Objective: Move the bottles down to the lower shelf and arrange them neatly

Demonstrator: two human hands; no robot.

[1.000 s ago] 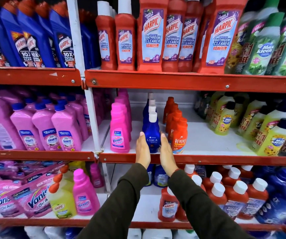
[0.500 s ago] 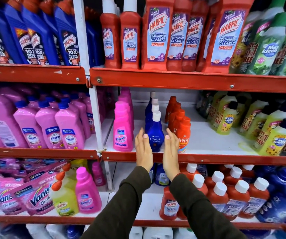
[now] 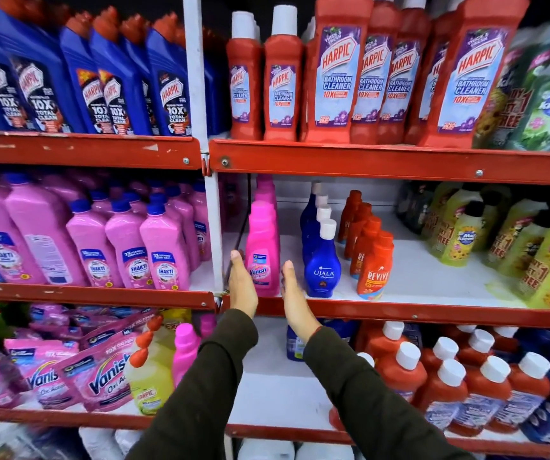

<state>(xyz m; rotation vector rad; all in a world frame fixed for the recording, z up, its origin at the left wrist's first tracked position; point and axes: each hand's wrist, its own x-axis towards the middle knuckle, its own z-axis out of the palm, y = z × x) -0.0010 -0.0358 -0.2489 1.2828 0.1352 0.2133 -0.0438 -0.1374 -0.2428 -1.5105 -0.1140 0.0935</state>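
Note:
On the middle shelf (image 3: 383, 310) stand three short rows of bottles: pink Vanish bottles (image 3: 262, 247), blue Ujala bottles with white caps (image 3: 321, 260) and orange Revive bottles (image 3: 374, 270). My left hand (image 3: 242, 287) and my right hand (image 3: 295, 300) are flat with straight fingers, palms facing each other on either side of the front Vanish bottle. Neither hand is closed on it. The lower shelf (image 3: 273, 393) below has a bare white patch between a pink bottle (image 3: 185, 350) and red white-capped bottles (image 3: 449, 376).
Pink Shakti bottles (image 3: 164, 250) fill the left bay beyond the white upright (image 3: 213, 227). Yellow-green Max Kleen bottles (image 3: 532, 247) stand at the right. Red Harpic bottles (image 3: 340, 71) sit on the shelf above. Vanish pouches (image 3: 101, 376) and a yellow Harpic bottle (image 3: 149, 380) lie lower left.
Both hands have shifted left, from flanking the front blue Ujala bottle to flanking the front pink Vanish bottle. The view has moved closer to the shelf.

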